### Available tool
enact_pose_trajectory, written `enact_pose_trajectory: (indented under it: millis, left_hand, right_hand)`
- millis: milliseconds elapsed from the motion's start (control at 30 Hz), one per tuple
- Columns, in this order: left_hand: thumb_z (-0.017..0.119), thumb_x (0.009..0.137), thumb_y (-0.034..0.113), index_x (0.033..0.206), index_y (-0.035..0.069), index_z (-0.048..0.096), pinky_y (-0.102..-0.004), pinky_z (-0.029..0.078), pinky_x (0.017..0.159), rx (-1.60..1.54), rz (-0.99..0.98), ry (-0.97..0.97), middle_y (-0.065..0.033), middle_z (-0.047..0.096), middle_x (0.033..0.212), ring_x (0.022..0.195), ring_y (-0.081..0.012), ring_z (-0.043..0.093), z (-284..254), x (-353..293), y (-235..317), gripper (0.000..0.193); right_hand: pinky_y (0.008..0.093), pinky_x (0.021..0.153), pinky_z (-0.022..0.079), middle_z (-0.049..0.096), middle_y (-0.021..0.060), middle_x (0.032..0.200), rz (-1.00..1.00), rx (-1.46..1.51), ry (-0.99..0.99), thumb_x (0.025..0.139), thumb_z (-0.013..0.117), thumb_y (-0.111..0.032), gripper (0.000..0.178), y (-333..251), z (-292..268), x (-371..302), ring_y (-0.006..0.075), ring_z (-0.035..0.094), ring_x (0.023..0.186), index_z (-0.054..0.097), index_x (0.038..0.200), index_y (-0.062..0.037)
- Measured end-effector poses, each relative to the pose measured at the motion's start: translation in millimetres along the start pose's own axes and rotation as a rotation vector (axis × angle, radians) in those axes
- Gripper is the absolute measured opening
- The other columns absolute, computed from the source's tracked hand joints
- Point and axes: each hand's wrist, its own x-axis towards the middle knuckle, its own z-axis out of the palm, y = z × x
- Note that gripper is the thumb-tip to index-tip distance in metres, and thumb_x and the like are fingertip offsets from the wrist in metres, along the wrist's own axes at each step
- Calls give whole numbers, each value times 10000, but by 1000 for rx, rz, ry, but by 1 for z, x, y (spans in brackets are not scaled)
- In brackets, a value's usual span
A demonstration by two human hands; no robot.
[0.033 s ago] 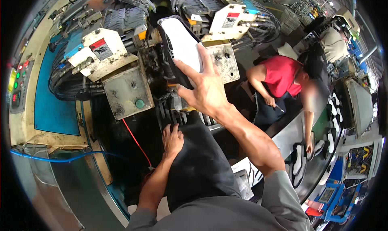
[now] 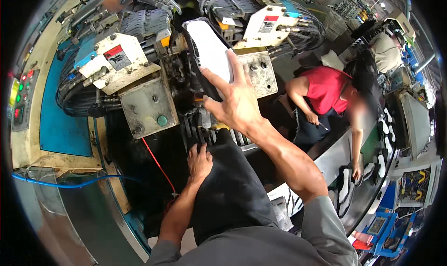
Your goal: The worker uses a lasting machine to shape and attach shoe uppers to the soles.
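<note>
A black shoe upper with a white sole board [image 2: 208, 45] sits sole side up in the middle of a machine. My right hand [image 2: 237, 98] lies over its near end, fingers spread across its width: one fingertip at the left edge, another at the right edge, the thumb lower on the left. Part of the upper is hidden under this hand. My left hand [image 2: 200, 162] rests on my dark trouser leg [image 2: 228, 187], its fingers apart and holding nothing.
Machine blocks with hoses [image 2: 116, 63] flank the shoe. A control panel [image 2: 23, 98] with lit buttons is at far left. At right, a co-worker in a red shirt [image 2: 326, 87] reaches to a conveyor [image 2: 361, 196] carrying several shoe uppers. A red cord [image 2: 158, 163] hangs near my left arm.
</note>
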Motion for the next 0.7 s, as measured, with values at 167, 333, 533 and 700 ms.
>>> enact_pose_trajectory:
  millis: [167,333,533,700]
  left_hand:
    - [726,979,287,1639,203,492,-600,505,1110,-75,171,-229,-335,526,1492,1377,-528,548,4,54,-10,706]
    - [724,996,302,1490,150,643,-553,556,1057,-176,25,-331,-295,636,1324,1242,-489,644,36,90,-18,523]
    - [679,1008,157,1404,65,666,-534,547,1045,-254,61,-225,-250,659,1306,1203,-447,650,40,79,2,407]
    - [668,948,44,1311,-37,672,-508,521,1086,-214,162,76,-230,682,1274,1216,-427,637,28,55,-5,372]
  right_hand:
    - [610,1102,544,194,356,1745,51,36,38,853,841,-271,719,13,42,17,616,551,1297,649,1544,-312]
    - [610,1101,543,171,363,1754,51,102,35,840,840,-265,735,16,63,19,617,553,1285,646,1548,-312]
    - [611,1192,446,170,413,1719,74,39,26,870,854,-299,758,4,78,7,661,465,1393,598,1583,-260]
    - [603,1157,490,290,344,1698,-150,-286,22,912,823,-526,793,0,60,14,572,420,1473,569,1596,-215]
